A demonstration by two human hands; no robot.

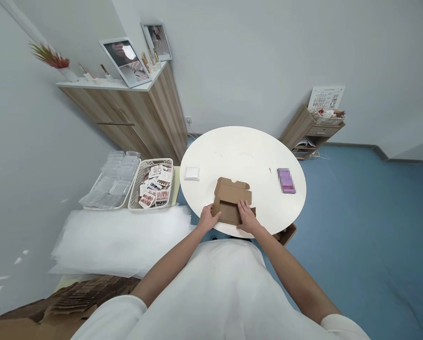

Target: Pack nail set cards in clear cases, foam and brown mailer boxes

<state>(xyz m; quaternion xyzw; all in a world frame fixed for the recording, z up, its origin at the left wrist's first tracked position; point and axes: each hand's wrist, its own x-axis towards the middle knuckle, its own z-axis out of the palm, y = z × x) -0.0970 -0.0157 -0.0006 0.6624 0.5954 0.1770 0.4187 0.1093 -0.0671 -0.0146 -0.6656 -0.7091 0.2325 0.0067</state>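
Observation:
A brown cardboard box (232, 192) is partly folded up near the front edge of the round white table. Its lid with side flaps stands open toward the far side, and its shallow tray faces up. My left hand (207, 218) grips the tray's left wall, with the thumb toward the inside. At the tray's right side, my right hand (247, 218) has its fingers over the wall and the thumb near the front edge. A small brown flap sticks out just right of that hand. My right palm hides part of the box's right corner.
On the white table (240, 146) lie a white packet (192, 174), a small dark item (270, 170) and a purple blurred object (286, 181). To the left are a basket of nail sets (131, 200), clear plastic cases (114, 186), white sheets (122, 236) and flat cardboard (73, 302).

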